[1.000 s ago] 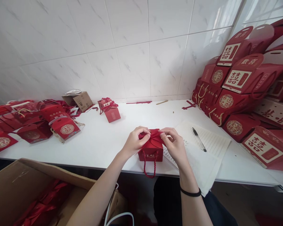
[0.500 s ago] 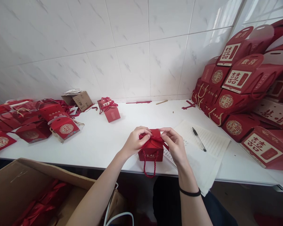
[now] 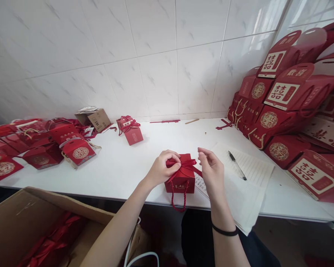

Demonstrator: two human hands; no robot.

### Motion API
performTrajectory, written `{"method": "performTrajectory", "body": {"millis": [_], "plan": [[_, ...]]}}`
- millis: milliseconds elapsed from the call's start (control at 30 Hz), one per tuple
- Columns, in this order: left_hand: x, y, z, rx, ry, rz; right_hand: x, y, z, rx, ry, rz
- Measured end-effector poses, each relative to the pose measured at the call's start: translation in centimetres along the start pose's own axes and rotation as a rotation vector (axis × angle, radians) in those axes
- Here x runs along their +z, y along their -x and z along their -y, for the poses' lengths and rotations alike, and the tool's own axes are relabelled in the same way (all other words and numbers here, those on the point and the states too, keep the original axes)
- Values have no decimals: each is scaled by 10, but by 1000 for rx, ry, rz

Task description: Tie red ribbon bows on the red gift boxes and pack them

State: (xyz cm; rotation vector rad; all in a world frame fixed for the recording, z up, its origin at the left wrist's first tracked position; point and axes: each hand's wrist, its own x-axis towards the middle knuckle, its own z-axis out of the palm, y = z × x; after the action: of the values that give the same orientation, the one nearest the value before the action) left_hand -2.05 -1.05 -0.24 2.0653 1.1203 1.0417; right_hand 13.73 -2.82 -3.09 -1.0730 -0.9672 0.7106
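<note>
Near front table edge: small red gift box (image 3: 180,180) stands upright on the white table (image 3: 119,167), between both hands; its cord handle (image 3: 178,196) hangs over the edge.
Ribbon (image 3: 187,163): red, crosses the box top; one tail trails toward the right hand.
Left hand (image 3: 161,170): fingers curled closed over the ribbon at the box's top left.
Right hand (image 3: 213,173): just beside the box, fingers narrowly curled, thumb near forefinger; cannot tell whether it pinches the tail. Black band (image 3: 225,231) on wrist.
Under right hand: paper sheets (image 3: 250,178), with a pen (image 3: 237,165) lying on them.
Right side: stacked red boxes (image 3: 281,92) against the wall.
Lower left: open carton (image 3: 13,218) below the table edge.
</note>
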Motion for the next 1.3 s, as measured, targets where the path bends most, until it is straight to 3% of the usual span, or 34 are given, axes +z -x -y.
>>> {"method": "performTrajectory", "body": {"millis": [100, 267, 333, 500, 633, 1300], "plan": [[1, -2, 0, -40, -16, -54, -6, 11, 22, -73, 65, -24], [2, -2, 1, -71, 2, -118, -2, 40, 52, 96, 221, 509], [2, -1, 2, -84, -6, -119, 5, 47, 53, 149, 300, 618], [3, 0, 4, -104, -42, -102, 20, 52, 43, 138, 414, 676], [2, -1, 2, -116, -23, -84, 24, 51, 41, 122, 435, 813], [1, -3, 1, -117, -39, -92, 7, 36, 41, 203, 210, 1206]]}}
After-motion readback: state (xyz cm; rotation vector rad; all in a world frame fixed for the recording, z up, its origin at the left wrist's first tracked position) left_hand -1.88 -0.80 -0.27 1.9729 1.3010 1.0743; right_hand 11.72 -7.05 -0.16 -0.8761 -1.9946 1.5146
